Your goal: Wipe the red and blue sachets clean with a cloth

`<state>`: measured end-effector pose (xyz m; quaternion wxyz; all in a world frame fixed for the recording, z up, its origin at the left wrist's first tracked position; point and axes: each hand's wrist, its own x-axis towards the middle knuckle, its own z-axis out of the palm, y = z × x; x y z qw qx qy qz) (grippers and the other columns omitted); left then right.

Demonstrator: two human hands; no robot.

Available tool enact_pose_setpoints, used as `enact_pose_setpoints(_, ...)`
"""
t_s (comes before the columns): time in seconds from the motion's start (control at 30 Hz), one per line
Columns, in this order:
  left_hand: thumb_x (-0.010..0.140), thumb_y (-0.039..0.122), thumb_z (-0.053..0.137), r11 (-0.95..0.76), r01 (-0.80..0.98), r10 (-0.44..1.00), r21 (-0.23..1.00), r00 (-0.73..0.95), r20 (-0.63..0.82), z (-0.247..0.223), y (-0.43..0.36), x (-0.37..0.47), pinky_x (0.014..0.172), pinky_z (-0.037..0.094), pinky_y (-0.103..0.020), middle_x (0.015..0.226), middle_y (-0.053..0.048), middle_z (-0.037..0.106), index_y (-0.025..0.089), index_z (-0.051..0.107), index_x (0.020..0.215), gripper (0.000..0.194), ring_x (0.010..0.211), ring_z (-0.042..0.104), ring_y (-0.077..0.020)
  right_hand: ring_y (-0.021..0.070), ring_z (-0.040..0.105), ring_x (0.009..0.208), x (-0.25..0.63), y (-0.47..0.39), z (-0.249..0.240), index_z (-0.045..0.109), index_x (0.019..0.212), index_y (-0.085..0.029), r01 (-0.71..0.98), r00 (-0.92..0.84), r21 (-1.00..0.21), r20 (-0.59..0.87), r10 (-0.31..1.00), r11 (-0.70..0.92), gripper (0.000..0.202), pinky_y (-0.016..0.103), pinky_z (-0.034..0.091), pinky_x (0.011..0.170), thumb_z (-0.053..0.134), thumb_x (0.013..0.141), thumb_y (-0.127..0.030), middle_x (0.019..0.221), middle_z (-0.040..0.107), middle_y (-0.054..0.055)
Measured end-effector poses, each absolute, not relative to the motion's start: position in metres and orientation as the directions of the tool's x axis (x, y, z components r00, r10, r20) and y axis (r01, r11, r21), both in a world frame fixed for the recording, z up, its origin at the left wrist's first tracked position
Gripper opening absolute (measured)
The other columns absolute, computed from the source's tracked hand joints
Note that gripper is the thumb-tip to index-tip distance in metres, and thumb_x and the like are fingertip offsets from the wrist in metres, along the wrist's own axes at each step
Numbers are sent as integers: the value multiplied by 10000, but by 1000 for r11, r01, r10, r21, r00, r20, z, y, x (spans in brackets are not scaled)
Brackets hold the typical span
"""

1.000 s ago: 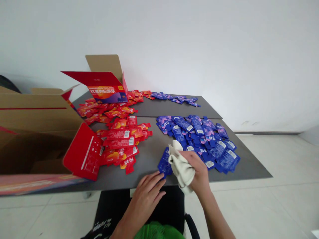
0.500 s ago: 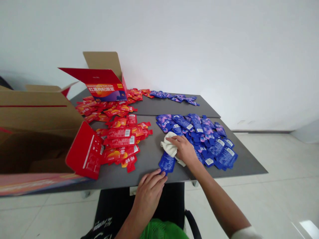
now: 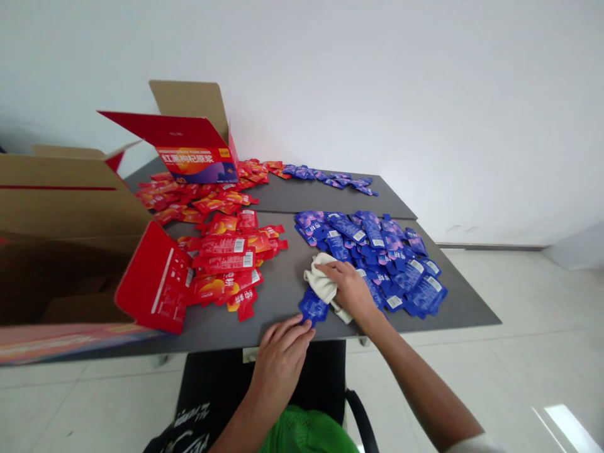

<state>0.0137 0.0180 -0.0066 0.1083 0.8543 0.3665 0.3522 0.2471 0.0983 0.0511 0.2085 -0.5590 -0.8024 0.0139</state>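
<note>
A single blue pouch (image 3: 313,307) lies flat near the table's front edge. My left hand (image 3: 284,346) rests at that edge, its fingertips on the pouch's near end. Over the pouch's far part, my right hand (image 3: 348,287) presses a crumpled cream cloth (image 3: 323,277), fingers closed on it. Just right of and beyond the cloth is a heap of blue pouches (image 3: 377,242) with white labels. Red pouches (image 3: 229,261) are piled to the left, on the grey table (image 3: 278,296).
At the left stands a large open carton (image 3: 61,220) with a red flap. Behind it an open red box (image 3: 198,167) sits among more red pouches. A row of blue pouches (image 3: 330,178) lies along the table's back. A black chair (image 3: 212,377) is below the front edge.
The camera view has shifted slightly. Both hands, the cloth and the single pouch keep nearly the same places relative to one another.
</note>
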Motion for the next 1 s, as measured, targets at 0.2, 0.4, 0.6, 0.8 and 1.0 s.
enact_pose_setpoints(0.2, 969, 71, 600, -689, 543, 723, 480, 470, 506, -6, 17, 15, 994, 505, -468, 1226, -27, 764, 231, 720, 1223, 323, 1208, 655, -265, 275, 616, 1047, 232, 74, 72, 635, 1439, -252, 869, -298, -264, 395, 869, 418, 505, 408, 551, 946, 621, 966, -77, 1278, 702, 107)
enact_pose_setpoints(0.4, 974, 78, 577, -669, 560, 742, 489, 455, 493, -3, 17, 15, 956, 509, -466, 1074, -34, 782, 240, 750, 1135, 287, 1080, 680, -265, 243, 642, 1118, 213, 52, 47, 681, 1375, -289, 797, -432, -335, 265, 862, 502, 468, 337, 555, 977, 681, 947, -98, 1237, 722, 69)
enact_pose_setpoints(0.6, 978, 77, 582, -689, 550, 722, 472, 465, 512, -5, 18, 15, 976, 513, -479, 1229, -43, 765, 228, 720, 1221, 317, 1212, 662, -270, 266, 642, 1049, 246, 106, 58, 691, 1375, -245, 898, -291, -234, 323, 901, 374, 517, 391, 561, 948, 616, 917, -17, 1225, 728, 106)
enact_pose_setpoints(0.8, 976, 87, 579, -673, 564, 736, 479, 450, 505, -5, 16, 16, 966, 526, -471, 1133, -43, 781, 232, 746, 1156, 285, 1146, 677, -268, 267, 625, 1050, 223, 62, 71, 631, 1441, -289, 848, -349, -268, 368, 862, 458, 500, 397, 565, 944, 628, 974, -112, 1274, 710, 91)
enact_pose_setpoints(1.0, 959, 74, 597, -660, 565, 749, 495, 452, 484, -3, 17, 16, 957, 517, -491, 1112, -33, 782, 231, 747, 1138, 282, 1125, 673, -277, 242, 640, 1121, 219, 56, 45, 663, 1399, -296, 808, -413, -332, 271, 870, 487, 474, 349, 565, 979, 663, 962, -112, 1243, 719, 72)
